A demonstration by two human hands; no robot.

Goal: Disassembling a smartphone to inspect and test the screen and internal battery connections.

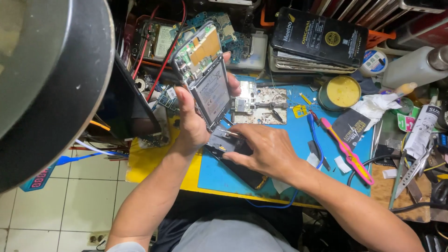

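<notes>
- left hand was wrapped around an opened phone, back cover off, holding it up tilted above the blue work mat. thumb ran up the near edge, fingertips curled round the far side near the top
- you could see the phone's guts: a grey battery in the lower part, green board and an orange patch up top
- right hand lay flat-ish on the mat just below the phone, fingers bent down onto a dark flat panel lying there. it was pressing or pinching it, couldn't tell if it really had a grip
- something thin and metallic poked out between the right fingertips and the phone's bottom edge, too small to make out
- behind the hands a bare circuit board sat clamped in a metal holder on the mat
- pink and yellow handled tool lay diagonal on the right side of the mat, well apart from both hands
- round tin of yellow paste at the far right edge of the mat, crumpled white tissue just beside it
- stack of dark flat packs at the back, red wires trailing down on the left
- big dark lamp shade filled the left side of the view
</notes>
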